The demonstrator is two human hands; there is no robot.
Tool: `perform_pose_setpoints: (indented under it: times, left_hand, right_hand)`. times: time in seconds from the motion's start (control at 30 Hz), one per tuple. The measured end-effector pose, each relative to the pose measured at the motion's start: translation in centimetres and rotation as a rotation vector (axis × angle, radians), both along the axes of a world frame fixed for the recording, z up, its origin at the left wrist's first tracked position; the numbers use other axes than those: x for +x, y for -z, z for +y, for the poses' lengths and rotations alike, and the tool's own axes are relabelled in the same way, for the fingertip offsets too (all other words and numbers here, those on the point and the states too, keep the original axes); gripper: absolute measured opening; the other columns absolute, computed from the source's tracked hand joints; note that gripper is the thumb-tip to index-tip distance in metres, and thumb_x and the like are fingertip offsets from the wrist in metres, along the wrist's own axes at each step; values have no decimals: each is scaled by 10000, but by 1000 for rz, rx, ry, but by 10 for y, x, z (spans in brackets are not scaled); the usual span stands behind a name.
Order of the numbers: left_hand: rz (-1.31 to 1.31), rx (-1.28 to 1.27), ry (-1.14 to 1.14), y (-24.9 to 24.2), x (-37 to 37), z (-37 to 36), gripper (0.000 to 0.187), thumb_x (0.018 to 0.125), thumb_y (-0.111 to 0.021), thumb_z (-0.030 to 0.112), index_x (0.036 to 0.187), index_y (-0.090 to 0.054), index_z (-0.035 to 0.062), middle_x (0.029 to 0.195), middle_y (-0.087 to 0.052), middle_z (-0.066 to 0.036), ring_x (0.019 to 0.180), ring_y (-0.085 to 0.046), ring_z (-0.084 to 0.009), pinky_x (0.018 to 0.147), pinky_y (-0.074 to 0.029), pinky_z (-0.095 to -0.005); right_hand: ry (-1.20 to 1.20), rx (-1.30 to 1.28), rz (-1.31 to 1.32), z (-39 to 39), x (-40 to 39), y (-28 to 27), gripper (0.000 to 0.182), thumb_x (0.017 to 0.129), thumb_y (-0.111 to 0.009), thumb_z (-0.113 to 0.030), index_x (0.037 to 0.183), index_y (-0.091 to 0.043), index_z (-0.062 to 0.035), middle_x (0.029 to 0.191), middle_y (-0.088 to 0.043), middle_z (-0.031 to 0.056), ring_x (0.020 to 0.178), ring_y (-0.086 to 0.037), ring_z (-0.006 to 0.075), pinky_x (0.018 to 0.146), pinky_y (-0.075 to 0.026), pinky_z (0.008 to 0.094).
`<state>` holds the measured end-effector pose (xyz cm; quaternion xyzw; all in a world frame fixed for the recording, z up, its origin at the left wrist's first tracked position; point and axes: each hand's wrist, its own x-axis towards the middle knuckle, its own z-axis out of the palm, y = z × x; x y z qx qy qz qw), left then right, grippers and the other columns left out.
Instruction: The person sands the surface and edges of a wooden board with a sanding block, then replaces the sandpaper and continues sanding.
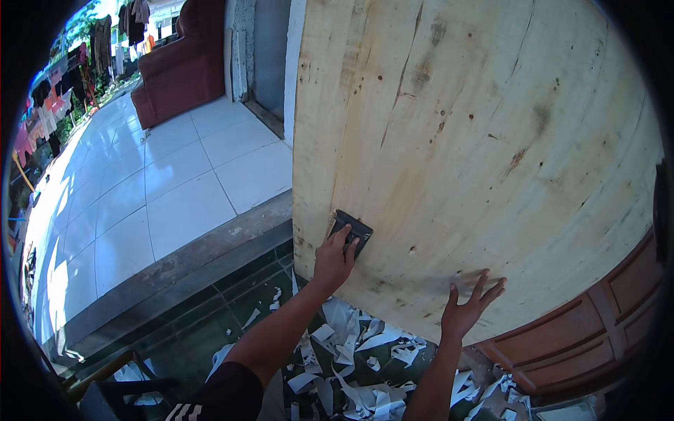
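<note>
A large pale wooden panel (449,161) with knots, cracks and dark stains stands upright before me. Near its lower left edge, my left hand (335,258) grips a black hand tool (352,230) and holds it against the wood. The tool's face on the panel is hidden. My right hand (465,313) is raised at the lower part of the panel, its fingers spread and holding nothing. Whether its fingertips touch the wood I cannot tell.
Torn white strips (372,400) litter the dark green floor below the panel. A brown panelled door (569,337) is at lower right. On the left, a raised white-tiled floor (182,182) carries a dark red armchair (184,70); clothes hang beyond.
</note>
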<state>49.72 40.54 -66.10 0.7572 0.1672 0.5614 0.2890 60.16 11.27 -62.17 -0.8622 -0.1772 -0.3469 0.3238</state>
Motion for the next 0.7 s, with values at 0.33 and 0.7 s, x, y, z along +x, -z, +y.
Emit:
perform_pose_setpoints:
  times: [0.33, 0.7]
  left_hand:
    - [-246, -20, -124, -47, 4, 45, 323, 973, -697, 129, 1234, -652, -55, 950, -722, -262, 847, -750, -317, 744, -560, -377]
    - [-174, 49, -98, -74, -6, 73, 313, 957, -701, 121, 1228, -642, -25, 961, -716, -264, 863, -719, -427, 736, -560, -412]
  right_hand:
    - [12, 12, 2, 3, 0, 4, 881, 888, -791, -146, 1632, -330, -246, 1731, -36, 188, 1569, -72, 489, 1235, -254, 582]
    - [62, -3, -56, 7, 11, 12, 859, 904, -776, -162, 1630, -329, -268, 1733, -71, 165, 1566, -99, 484, 1215, -307, 590]
